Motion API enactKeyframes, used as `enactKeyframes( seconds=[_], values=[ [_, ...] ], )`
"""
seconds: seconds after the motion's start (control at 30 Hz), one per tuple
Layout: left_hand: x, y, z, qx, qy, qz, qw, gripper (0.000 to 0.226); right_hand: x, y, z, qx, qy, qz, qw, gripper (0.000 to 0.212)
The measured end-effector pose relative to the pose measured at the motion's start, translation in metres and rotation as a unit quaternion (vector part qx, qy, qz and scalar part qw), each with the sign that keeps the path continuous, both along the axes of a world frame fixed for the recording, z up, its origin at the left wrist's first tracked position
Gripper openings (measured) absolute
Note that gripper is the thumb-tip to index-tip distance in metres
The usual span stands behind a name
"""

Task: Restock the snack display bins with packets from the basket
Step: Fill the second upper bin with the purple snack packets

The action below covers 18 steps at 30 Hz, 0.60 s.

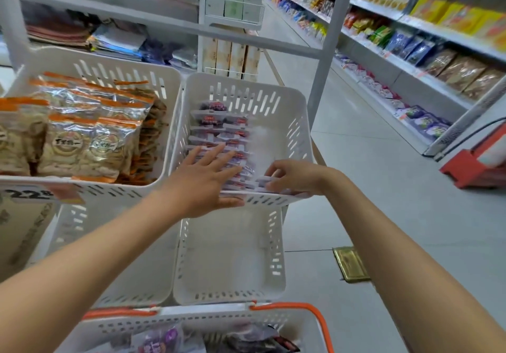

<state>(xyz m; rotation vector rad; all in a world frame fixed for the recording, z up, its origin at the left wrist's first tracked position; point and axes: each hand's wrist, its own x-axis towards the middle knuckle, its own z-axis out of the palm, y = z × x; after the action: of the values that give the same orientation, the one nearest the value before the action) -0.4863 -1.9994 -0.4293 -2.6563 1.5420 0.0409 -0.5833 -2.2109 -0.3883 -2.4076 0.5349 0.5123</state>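
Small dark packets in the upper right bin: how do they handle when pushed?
Probably light and thin: many small dark packets sit overlapped in one white bin. Glossy film suggests slippery, so they may slide. Likely to topple unsupported; the left hand presses the row while the right hand pinches the front ones.

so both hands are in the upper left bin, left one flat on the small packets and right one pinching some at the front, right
Not quite. The head view shows both hands in the upper right bin, not the upper left bin, which holds orange-topped bags. The rest stands: the left hand lies flat on the small packets and the right hand pinches some at the front.
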Motion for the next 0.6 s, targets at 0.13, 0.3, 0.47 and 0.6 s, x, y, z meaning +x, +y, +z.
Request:
enactKeyframes(
  seconds=[0.13, 0.3, 0.47, 0.6],
  values=[
    [-0.001, 0.002, 0.002, -0.035, 0.025, -0.006, 0.999, 0.091, -0.003, 0.003, 0.004, 0.019, -0.003, -0.009, 1.0, 0.041],
    [-0.025, 0.017, 0.005, -0.254, 0.071, -0.021, 0.964, 0.068, -0.038, 0.037, 0.005, -0.019, -0.277, -0.086, 0.957, 0.045],
    [-0.075, 0.064, -0.019, -0.294, 0.023, -0.041, 0.955, 0.038, -0.094, 0.109, -0.023, 0.016, -0.374, -0.075, 0.924, 0.022],
    [-0.111, 0.131, -0.073, -0.217, 0.156, 0.089, 0.96, 0.043, -0.135, 0.164, -0.097, 0.002, -0.177, 0.014, 0.984, 0.03]
  ],
)
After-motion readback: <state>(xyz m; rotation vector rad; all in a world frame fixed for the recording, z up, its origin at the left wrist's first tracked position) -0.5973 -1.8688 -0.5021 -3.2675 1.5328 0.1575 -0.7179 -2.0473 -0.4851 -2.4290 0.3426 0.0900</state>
